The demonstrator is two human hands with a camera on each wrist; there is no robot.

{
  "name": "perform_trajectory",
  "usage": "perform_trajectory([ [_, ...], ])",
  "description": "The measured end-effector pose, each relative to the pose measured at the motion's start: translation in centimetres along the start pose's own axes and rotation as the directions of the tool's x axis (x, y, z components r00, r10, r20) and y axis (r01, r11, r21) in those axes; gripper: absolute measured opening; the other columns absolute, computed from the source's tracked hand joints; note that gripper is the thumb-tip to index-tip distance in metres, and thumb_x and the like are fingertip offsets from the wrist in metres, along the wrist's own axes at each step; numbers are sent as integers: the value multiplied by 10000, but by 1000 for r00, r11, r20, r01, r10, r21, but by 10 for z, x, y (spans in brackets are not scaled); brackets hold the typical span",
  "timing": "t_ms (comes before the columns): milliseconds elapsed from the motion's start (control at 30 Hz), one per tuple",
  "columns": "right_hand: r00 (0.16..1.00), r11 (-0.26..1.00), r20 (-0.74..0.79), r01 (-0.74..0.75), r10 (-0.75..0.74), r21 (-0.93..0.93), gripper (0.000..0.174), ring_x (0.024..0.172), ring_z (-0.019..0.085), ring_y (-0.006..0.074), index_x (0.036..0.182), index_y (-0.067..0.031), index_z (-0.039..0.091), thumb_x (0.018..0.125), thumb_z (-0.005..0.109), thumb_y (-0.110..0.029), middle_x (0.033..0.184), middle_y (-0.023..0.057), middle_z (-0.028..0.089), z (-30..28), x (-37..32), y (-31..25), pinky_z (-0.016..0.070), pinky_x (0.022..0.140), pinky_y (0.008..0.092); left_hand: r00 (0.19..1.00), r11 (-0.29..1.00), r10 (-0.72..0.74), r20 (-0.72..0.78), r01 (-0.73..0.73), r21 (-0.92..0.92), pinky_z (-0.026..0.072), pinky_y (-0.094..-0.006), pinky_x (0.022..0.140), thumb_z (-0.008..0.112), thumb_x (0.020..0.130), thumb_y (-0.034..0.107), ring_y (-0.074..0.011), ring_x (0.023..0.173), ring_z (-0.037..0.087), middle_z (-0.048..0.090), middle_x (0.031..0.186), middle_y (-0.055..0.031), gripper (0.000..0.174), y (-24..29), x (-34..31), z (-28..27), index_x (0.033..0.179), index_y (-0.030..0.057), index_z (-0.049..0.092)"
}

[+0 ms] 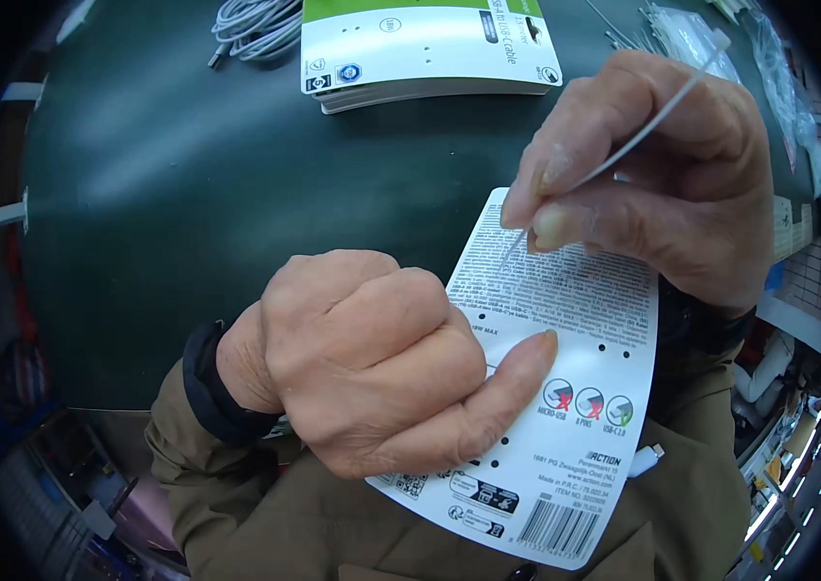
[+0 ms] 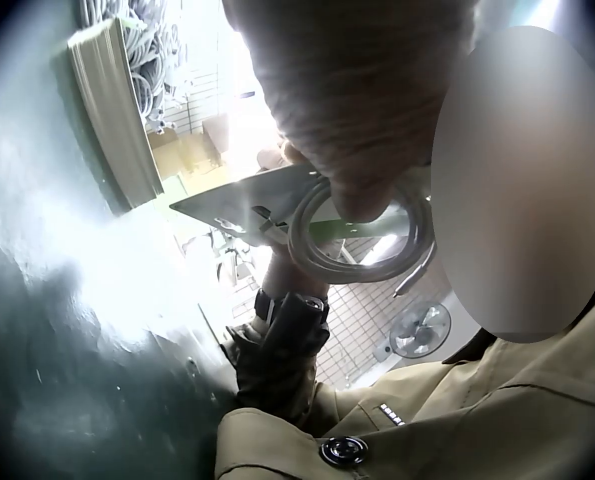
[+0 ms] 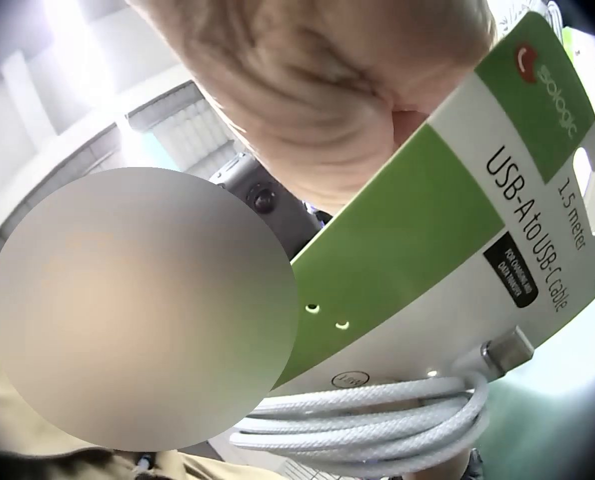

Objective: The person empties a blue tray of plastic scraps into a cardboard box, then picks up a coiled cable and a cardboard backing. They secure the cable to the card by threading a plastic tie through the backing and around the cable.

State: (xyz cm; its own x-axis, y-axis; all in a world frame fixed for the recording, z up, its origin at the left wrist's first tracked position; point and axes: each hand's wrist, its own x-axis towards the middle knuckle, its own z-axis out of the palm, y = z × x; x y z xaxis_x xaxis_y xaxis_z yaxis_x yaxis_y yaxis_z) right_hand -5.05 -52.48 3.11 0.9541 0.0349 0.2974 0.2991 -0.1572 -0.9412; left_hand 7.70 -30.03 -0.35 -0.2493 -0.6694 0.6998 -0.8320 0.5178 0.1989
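Note:
A printed cardboard backing card (image 1: 575, 416) for a USB-A to USB-C cable is held tilted over the lap, its text side up. My left hand (image 1: 372, 358) grips it from the left, fingers curled. Against its green-and-white front lies a coiled white braided cable (image 3: 378, 410), with a metal plug (image 3: 508, 352) beside the coil. In the left wrist view, a digit of my left hand reaches into the cable ring (image 2: 308, 250). Above the card, my right hand (image 1: 662, 174) pinches a thin white cable tie (image 1: 667, 114) between thumb and fingers; its thin end points down over the printed text.
A stack of matching cards (image 1: 430, 58) lies at the back of the dark green table (image 1: 168, 213). Left of it is a bundle of grey cables (image 1: 256, 29). More cable ties (image 1: 633, 34) and clear plastic bags (image 1: 783, 87) lie at the back right.

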Motion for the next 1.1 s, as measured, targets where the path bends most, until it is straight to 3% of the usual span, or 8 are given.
perform_trajectory([
  [233, 992, 995, 127, 36, -25, -89, 195, 812, 791, 252, 855, 14, 671, 798, 829, 112, 865, 211, 771, 7, 6, -9, 644, 688, 334, 1000, 1000, 12, 2, -12, -2, 283, -258, 446, 834, 603, 248, -92, 553, 466, 560, 688, 1, 512, -1, 2, 1, 1096, 124, 776],
  [433, 995, 993, 89, -24, 34, -114, 203, 780, 789, 243, 828, 15, 668, 784, 852, 89, 825, 201, 759, 16, 3, -12, 639, 672, 322, 1000, 1000, 21, -23, -21, -5, 289, -266, 448, 835, 605, 245, -97, 560, 474, 527, 678, 14, 514, -1, 2, 4, 1096, 105, 775],
  [533, 999, 994, -42, -3, 8, 107, 195, 760, 779, 233, 855, 26, 666, 794, 836, 98, 826, 190, 747, 23, -3, 6, 631, 647, 312, 1000, 1000, 4, -18, -5, -9, 308, -270, 448, 842, 624, 250, -103, 565, 482, 527, 677, 13, 503, 0, 2, 2, 1100, 101, 776],
  [633, 969, 968, -170, -144, 180, 205, 187, 751, 771, 225, 872, 40, 657, 806, 818, 109, 841, 189, 737, 33, -2, -10, 625, 631, 304, 1000, 1000, 4, -14, -4, -5, 327, -273, 450, 848, 637, 256, -108, 572, 491, 534, 683, 9, 503, 0, 2, 2, 1109, 98, 773],
  [833, 900, 885, 80, -400, 429, -236, 191, 761, 773, 228, 866, 35, 650, 802, 806, 124, 832, 169, 721, 11, 19, -38, 629, 644, 299, 1000, 1000, 1, -9, -1, -6, 342, -272, 458, 856, 644, 257, -111, 588, 507, 548, 711, 2, 526, 0, 1, 2, 1137, 98, 763],
  [900, 934, 925, 61, -337, 352, -176, 192, 761, 774, 232, 864, 32, 651, 799, 803, 130, 823, 156, 716, 15, 16, -31, 631, 648, 303, 1000, 1000, -5, 6, 5, -6, 346, -273, 463, 859, 653, 255, -110, 594, 512, 549, 714, 4, 529, 1, 1, 1, 1150, 102, 759],
  [1000, 997, 996, -72, -27, 34, 88, 196, 770, 775, 234, 854, 33, 652, 788, 803, 139, 820, 149, 714, 25, -4, 5, 631, 658, 311, 999, 1000, -17, 29, 17, -10, 349, -276, 467, 864, 671, 255, -106, 600, 517, 549, 713, 9, 529, 2, 1, -1, 1167, 109, 754],
  [1100, 996, 996, -8, -85, 85, -37, 194, 791, 773, 220, 824, 28, 664, 769, 820, 132, 843, 151, 726, 23, 2, -11, 624, 675, 307, 999, 999, -33, 26, 34, -16, 348, -279, 466, 870, 690, 262, -101, 600, 518, 551, 711, 14, 527, 3, 1, 0, 1181, 115, 748],
])
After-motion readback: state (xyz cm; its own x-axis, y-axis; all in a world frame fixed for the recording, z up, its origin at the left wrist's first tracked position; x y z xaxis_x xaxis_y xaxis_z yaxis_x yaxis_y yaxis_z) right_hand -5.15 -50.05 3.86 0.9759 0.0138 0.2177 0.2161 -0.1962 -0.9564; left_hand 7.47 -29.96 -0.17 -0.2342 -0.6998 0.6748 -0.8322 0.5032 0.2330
